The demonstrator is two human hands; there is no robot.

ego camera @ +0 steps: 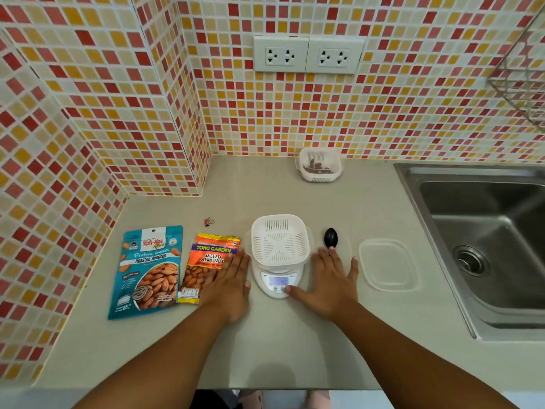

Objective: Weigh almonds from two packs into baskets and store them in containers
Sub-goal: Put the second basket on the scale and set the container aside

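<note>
My right hand (327, 283) lies flat on the tabletop (289, 349), fingers spread, thumb on a scale (278, 283) button; step in hand, I judge: zeroing with the empty basket (279, 240) on it; my left hand (230, 286) rests flat, fingers together, partly on the salted pack (206, 261), long axis running away from me, top edge far; next calls for opening it.
</note>
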